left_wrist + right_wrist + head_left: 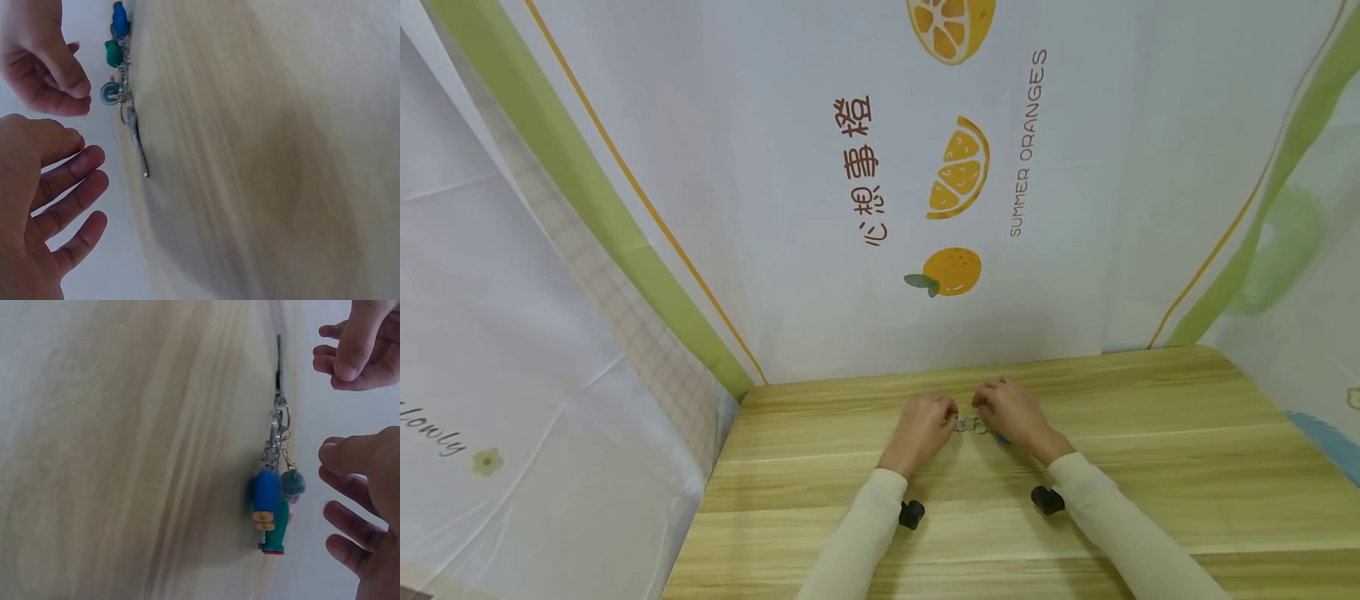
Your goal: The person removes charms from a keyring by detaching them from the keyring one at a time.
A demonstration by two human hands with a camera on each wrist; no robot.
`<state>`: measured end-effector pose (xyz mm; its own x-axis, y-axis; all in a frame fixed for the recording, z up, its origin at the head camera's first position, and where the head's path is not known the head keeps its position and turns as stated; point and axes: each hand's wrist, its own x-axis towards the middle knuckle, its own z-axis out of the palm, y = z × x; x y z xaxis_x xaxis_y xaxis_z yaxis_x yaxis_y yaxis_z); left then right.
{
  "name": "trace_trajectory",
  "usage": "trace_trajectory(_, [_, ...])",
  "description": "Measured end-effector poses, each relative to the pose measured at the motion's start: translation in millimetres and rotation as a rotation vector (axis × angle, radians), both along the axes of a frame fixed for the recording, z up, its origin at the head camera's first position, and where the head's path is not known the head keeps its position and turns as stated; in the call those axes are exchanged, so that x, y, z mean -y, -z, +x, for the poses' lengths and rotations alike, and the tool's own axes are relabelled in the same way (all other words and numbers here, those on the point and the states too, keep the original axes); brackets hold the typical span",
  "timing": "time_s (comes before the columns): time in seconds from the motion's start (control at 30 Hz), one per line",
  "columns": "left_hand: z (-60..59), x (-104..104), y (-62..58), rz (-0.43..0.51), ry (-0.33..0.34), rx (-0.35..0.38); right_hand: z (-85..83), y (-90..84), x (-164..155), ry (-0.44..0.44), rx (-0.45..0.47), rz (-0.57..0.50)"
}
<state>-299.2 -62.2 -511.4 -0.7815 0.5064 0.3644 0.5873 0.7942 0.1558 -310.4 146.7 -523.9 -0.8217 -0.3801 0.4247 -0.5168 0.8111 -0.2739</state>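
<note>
A bunch of keys on metal rings [980, 426] lies on the wooden table between the two hands. Its metal key [139, 147] points toward the left hand's side. Hanging from the rings are a blue charm [267, 489], a green charm [277, 528] and a grey-teal ball [292, 482]. My left hand [923, 427] hovers beside the key end, fingers loosely bent and holding nothing. Close to the charms, my right hand [1013, 412] also has relaxed, slightly bent fingers with nothing in them; in the head view it partly hides the blue charm.
The wood-grain table [820, 500] reaches back to a white curtain [760, 208] printed with oranges. More printed cloth [512, 292] hangs at the left. Each wrist carries a small black camera mount [912, 514].
</note>
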Motion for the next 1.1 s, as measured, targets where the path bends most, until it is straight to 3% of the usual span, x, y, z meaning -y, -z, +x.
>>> trace_trajectory(0.33, [-5.1, -13, 6.5, -0.088, -0.036, 0.034, -5.6, 6.9, 3, -0.031, -0.049, 0.067])
trace_trajectory(0.57, [-5.9, -23, 11.5, -0.183, -0.019, -0.051, -7.3, 13.3, 1, -0.043, -0.085, 0.089])
trace_trajectory(0.83, [-10.7, -34, 21.3, -0.175, -0.055, -0.024, -6.3, 16.7, -1, -0.037, -0.032, 0.089])
trace_trajectory(1.1, [-9.7, -34, 20.3, -0.182, -0.102, 0.026, -5.1, 15.4, -2, -0.060, -0.049, 0.096])
